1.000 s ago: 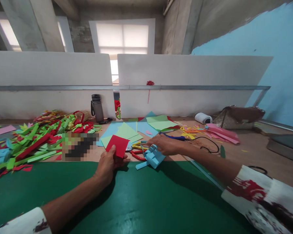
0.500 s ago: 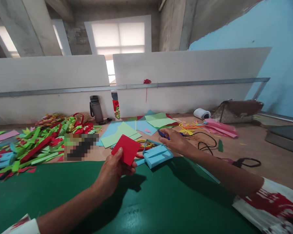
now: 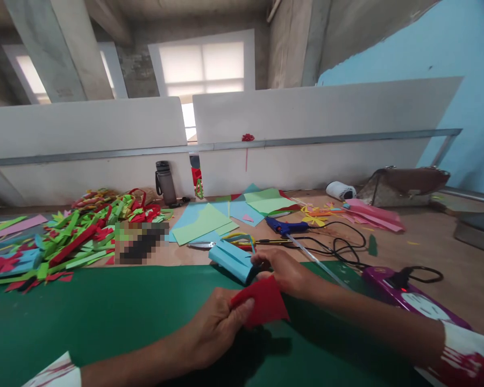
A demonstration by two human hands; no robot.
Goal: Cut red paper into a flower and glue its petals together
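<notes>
A red paper square (image 3: 266, 303) is pinched between the thumb and fingers of my left hand (image 3: 221, 325), above the green mat. My right hand (image 3: 280, 271) has its fingers curled at the right end of a light blue paper bag (image 3: 230, 259), gripping it close behind the red paper. Beyond the bag lie scissors (image 3: 201, 245) and a yellow-handled tool, partly hidden. The blue glue gun (image 3: 284, 226) rests on the table with a clear glue stick (image 3: 317, 258) sticking out toward me.
Green and red paper strips (image 3: 80, 236) are heaped at the left. A dark bottle (image 3: 165, 183) stands behind them. Green and blue sheets (image 3: 204, 223) lie mid-table. On the right are a purple power strip (image 3: 415, 298), black cables, pink paper (image 3: 377, 214) and a handbag (image 3: 407, 188).
My right hand has left the glue gun and come down to the blue bag, which is now turned and shifted left. My left hand has moved right and nearer with the red square.
</notes>
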